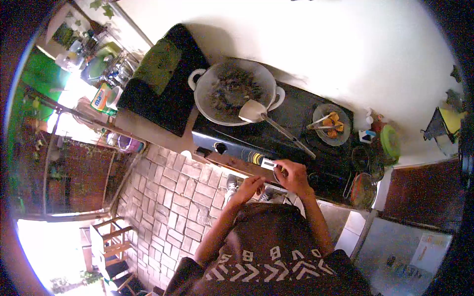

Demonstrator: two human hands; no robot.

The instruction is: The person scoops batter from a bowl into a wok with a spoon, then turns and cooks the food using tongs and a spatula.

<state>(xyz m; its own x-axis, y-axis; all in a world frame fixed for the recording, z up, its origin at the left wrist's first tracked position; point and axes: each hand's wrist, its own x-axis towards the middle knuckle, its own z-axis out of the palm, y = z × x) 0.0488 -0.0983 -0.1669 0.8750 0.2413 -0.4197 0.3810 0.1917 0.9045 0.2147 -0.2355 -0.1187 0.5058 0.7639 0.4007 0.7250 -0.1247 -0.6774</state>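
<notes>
My right hand [292,175] is at the stove's front edge, fingers curled together, beside a small white rectangular piece [268,164] with a dark middle. Whether that piece is held or part of the stove front, I cannot tell. Lower and to the left, my left hand [253,187] has its fingers pinched together; anything in them is hidden. Beyond my hands is the black stove [291,118]. On its left burner stands a large two-handled wok [202,101] with dark contents [234,89]. A metal spatula [289,134] rests across the wok's rim, its handle over the stove.
A bowl [340,140] with orange-yellow pieces and tongs [324,127] sits on the right of the stove. A dark cloth [163,74] covers something left of the wok. A green lid [390,143] and a strainer [364,191] are at right. Wooden stools [112,244] stand lower left.
</notes>
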